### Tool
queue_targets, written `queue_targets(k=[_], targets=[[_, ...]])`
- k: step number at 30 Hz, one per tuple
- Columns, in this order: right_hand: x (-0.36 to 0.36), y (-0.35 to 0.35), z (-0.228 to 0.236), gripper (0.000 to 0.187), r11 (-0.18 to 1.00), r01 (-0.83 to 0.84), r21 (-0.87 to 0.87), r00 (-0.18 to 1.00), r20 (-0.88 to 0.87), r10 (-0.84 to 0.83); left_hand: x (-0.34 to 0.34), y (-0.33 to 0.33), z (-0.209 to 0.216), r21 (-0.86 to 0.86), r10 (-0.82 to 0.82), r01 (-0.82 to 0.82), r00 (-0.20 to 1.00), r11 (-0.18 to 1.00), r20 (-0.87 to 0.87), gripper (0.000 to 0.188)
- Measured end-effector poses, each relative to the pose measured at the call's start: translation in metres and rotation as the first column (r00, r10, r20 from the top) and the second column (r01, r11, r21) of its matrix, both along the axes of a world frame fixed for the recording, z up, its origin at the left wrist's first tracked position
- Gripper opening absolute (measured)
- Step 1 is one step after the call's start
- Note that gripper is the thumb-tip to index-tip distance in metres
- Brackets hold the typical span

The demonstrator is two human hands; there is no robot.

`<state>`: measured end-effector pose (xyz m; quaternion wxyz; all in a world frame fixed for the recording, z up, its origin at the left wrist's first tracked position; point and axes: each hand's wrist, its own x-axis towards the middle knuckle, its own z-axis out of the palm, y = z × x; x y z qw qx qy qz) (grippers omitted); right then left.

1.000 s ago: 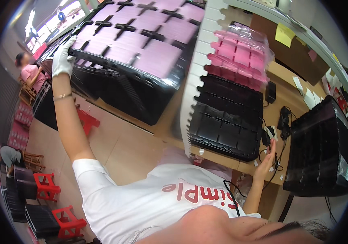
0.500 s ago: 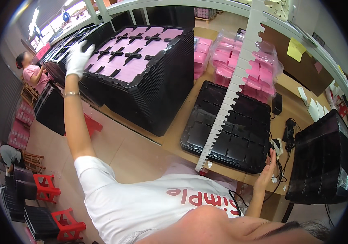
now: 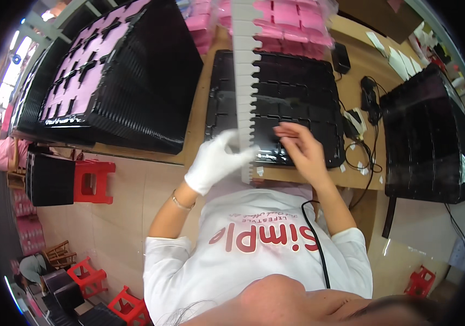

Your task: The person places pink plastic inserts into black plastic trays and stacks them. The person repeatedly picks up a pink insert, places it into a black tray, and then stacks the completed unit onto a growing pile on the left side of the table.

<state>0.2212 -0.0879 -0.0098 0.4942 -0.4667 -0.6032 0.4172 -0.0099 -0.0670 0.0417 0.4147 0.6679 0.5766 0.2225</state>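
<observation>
My left hand [image 3: 216,160], in a white glove, is at the front edge of a black plastic tray [image 3: 297,103] on the table. Its fingers are curved, with a gap between thumb and fingers, and overlap the lower part of a white notched strip [image 3: 245,70]. Whether they touch the strip I cannot tell. My bare right hand [image 3: 306,152] is over the tray's front right part, fingers stretched out and holding nothing. The tray has rectangular compartments and a shiny dark surface.
A tall stack of black trays [image 3: 140,81] with pink sheets [image 3: 69,81] on top stands at the left. Pink packages [image 3: 292,22] in clear film lie behind the tray. At the right are cables [image 3: 371,103] and another black stack [image 3: 425,136]. Red stools [image 3: 94,182] stand on the floor.
My left hand has come from above the tall stack down to the tray's front edge. My right hand has moved from the tray's right corner inward over it. The view has turned.
</observation>
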Motion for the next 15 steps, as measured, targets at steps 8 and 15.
queue_targets(k=[8,15], targets=[[-0.049,-0.007,-0.016,0.027,0.970,-0.207,-0.129,0.976,0.036,0.214,-0.004,0.021,-0.018,-0.150,0.417,-0.458,0.567,0.876,0.710,0.019],[-0.055,0.006,0.008,0.020,0.884,-0.208,-0.418,0.978,-0.115,0.176,-0.014,0.012,-0.028,-0.290,0.314,-0.182,0.794,0.940,0.521,0.021]])
